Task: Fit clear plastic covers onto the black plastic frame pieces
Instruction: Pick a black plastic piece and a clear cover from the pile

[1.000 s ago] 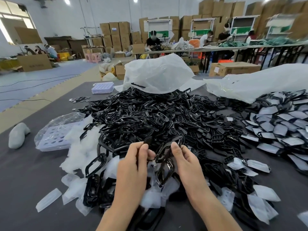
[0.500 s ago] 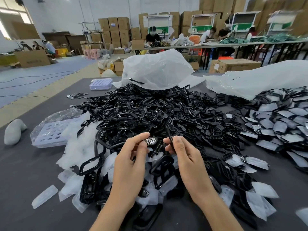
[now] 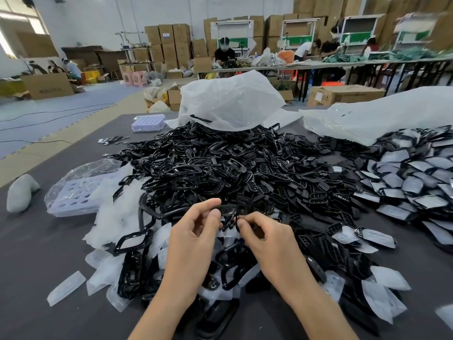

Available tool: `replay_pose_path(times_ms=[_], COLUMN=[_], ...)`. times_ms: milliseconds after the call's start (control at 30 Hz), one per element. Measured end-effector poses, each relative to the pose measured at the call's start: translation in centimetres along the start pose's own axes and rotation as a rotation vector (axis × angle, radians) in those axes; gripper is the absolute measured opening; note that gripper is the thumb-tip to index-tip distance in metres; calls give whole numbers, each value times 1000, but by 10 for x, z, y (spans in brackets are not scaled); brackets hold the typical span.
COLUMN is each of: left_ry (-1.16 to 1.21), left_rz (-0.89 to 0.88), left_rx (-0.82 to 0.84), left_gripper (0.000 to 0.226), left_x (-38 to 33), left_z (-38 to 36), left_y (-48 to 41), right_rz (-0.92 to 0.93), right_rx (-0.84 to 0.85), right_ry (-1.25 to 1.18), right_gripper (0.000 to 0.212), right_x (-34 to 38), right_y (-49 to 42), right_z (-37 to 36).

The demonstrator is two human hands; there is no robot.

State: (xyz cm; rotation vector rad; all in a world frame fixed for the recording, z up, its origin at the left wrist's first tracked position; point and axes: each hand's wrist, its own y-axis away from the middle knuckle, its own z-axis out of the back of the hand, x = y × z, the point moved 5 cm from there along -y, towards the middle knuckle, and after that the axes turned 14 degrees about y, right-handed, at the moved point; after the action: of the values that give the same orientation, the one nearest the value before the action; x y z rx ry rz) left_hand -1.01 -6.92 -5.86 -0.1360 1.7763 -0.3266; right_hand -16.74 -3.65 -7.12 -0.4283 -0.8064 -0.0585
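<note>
Black frame piece (image 3: 228,214) pinched between left hand (image 3: 193,239) and right hand (image 3: 267,239).

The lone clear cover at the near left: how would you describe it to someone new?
Start at the big pile of black frames in the middle of the grey table. Along its near left side, clear covers spill out in a white heap. Left of that heap, the lone clear cover lies flat by itself on bare table, long and narrow, while the others overlap.
</note>
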Motion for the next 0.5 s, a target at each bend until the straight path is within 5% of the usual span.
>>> replay_pose_path(times_ms=[367, 500], left_ry=[-151, -239], left_rz=[-88, -72], left_rx=[125, 115], left_gripper=[26, 24], left_x=[-3, 5], left_z=[-7, -5], left_y=[-1, -1], right_rz=[233, 204], right_rx=[138, 34], right_ry=[304, 249], right_gripper=[28, 26], right_x=[7, 7], right_y=[7, 4], right_z=[-9, -3])
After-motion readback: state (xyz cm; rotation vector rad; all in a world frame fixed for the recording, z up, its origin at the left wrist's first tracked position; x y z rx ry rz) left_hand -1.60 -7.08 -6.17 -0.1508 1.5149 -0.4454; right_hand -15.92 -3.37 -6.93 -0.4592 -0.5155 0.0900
